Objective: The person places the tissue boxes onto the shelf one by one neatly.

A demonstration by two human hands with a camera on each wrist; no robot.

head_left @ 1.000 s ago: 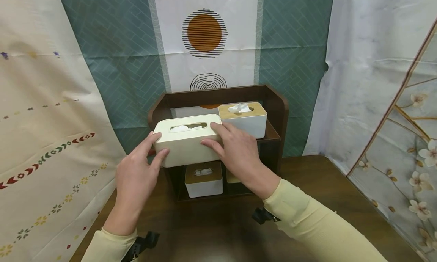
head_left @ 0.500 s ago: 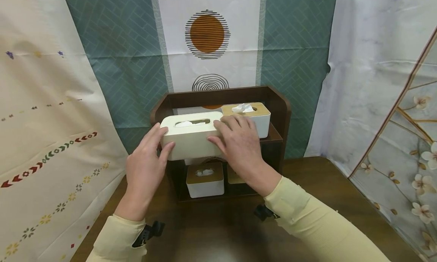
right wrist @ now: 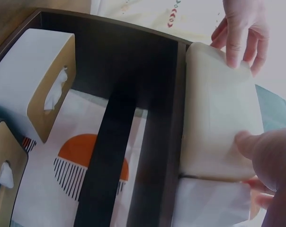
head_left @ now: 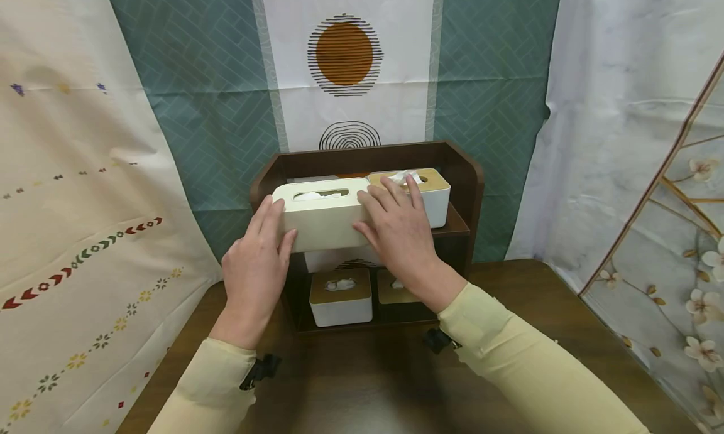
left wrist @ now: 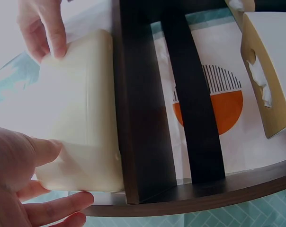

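A cream tissue box (head_left: 322, 227), with tissue showing in its oval slot, is at the upper shelf of a dark brown shelf unit (head_left: 362, 152). My left hand (head_left: 254, 267) grips its left end, thumb on the front face and fingers around the end. At the right end, my right hand (head_left: 403, 239) holds it with the thumb on the front; its index finger lifts over the neighbouring box. That neighbour, a white tissue box with a wooden lid (head_left: 437, 205), stands just right of the cream one. In the left wrist view the cream box's (left wrist: 81, 109) underside edge lines up with the shelf board (left wrist: 143, 118).
Two more wooden-lidded tissue boxes stand on the lower shelf, a left one (head_left: 341, 308) and a right one (head_left: 396, 289) partly behind my right forearm. The brown table (head_left: 362, 384) lies in front. Patterned cloths hang behind and on both sides.
Both hands have raised the cream tissue box and shifted it slightly right, up to the upper shelf. My right index finger has lifted away from its top.
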